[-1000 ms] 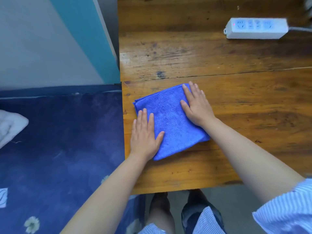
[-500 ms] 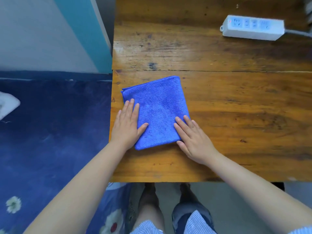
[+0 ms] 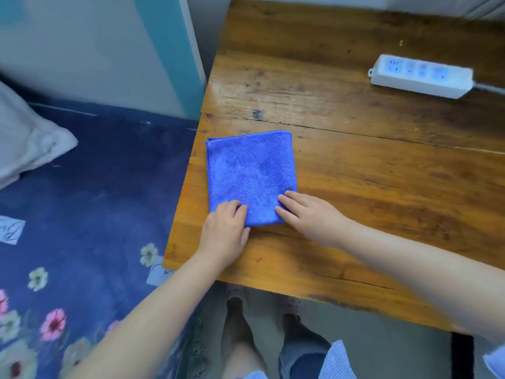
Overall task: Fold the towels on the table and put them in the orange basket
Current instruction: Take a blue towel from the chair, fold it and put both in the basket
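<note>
- Writing: we find no brand or label we can read. A pale patch (image 3: pixel 11 231) on the blue floral bedspread (image 3: pixel 90 214), well left of our left fingers, carries cursive lettering too blurred to make out.
- Blue towel (image 3: pixel 250 173): folded to a near-square, fleecy nap, far edge hemmed; it lies flat on the wooden table (image 3: pixel 369 170) by its left edge.
- Our left hand (image 3: pixel 225 231): fingers curled over the towel's near left corner, pinching the cloth there.
- Our right hand (image 3: pixel 311 214): fingers nearly straight and close together, pressing flat on the near right corner. The towel stretches away beyond both sets of fingertips.
- Table: worn, glossy planks with dark stains and a seam running across just beyond the towel.
- White power strip (image 3: pixel 420 76): far beyond our right fingers, red light lit at one end, cable leading off right.
- Room: white pillow (image 3: pixel 24 138) on the bed, far left; teal-and-white wall (image 3: pixel 164 50) behind; grey floor and our feet below the table edge.
</note>
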`<control>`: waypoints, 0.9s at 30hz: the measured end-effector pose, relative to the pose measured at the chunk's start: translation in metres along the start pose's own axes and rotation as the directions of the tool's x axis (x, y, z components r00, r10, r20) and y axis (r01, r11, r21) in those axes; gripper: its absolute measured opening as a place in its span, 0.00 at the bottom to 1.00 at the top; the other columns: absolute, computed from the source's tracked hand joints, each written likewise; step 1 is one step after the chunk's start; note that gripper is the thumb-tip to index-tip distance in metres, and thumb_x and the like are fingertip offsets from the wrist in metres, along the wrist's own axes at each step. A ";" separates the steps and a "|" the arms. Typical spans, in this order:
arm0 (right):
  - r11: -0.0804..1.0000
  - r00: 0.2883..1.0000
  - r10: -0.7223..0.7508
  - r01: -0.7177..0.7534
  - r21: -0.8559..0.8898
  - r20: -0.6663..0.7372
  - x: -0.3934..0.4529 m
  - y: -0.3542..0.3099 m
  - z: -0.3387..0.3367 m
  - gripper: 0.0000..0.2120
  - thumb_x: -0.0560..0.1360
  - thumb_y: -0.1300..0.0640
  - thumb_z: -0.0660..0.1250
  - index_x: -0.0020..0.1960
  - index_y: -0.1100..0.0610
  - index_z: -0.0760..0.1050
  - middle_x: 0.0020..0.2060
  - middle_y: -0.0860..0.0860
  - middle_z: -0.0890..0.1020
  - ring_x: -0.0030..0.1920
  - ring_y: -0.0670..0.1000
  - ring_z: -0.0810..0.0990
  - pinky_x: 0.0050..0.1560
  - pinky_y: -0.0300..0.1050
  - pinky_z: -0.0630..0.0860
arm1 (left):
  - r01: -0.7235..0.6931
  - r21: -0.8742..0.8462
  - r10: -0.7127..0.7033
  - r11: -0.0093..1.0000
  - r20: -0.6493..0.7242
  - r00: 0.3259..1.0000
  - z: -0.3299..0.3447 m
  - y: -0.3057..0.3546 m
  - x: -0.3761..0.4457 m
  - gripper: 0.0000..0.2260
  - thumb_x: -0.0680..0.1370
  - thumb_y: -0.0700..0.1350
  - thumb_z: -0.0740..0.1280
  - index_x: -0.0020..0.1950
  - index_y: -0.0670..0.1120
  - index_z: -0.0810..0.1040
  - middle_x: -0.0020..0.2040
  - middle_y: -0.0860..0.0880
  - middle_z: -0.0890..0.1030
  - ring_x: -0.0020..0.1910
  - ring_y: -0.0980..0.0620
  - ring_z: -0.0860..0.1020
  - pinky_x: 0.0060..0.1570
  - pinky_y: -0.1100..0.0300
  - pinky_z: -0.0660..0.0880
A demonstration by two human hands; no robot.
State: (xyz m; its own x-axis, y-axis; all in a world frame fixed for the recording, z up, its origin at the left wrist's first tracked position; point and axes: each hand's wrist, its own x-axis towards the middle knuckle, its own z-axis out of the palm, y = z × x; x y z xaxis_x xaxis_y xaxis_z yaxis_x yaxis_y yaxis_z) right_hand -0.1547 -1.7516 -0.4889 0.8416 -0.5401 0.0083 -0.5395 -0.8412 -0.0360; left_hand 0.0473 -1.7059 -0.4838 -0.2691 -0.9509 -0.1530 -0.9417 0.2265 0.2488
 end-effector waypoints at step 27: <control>0.454 0.844 0.185 -0.528 0.718 0.504 0.008 -0.023 -0.040 0.13 0.72 0.68 0.60 0.54 0.59 0.75 0.41 0.53 0.75 0.38 0.50 0.70 0.43 0.41 0.68 | 0.066 0.057 -0.043 0.996 -0.333 0.942 -0.009 -0.010 -0.095 0.13 0.64 0.35 0.56 0.47 0.43 0.67 0.34 0.45 0.82 0.37 0.46 0.78 0.31 0.61 0.74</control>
State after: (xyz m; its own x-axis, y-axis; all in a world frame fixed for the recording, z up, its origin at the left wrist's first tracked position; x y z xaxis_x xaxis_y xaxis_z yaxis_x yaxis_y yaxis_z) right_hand -0.1367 -1.7374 -0.4484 0.6238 -0.5980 -0.5033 -0.6705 -0.0785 -0.7378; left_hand 0.0842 -1.6192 -0.4629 -0.1454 -0.9758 0.1636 -0.9674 0.1749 0.1833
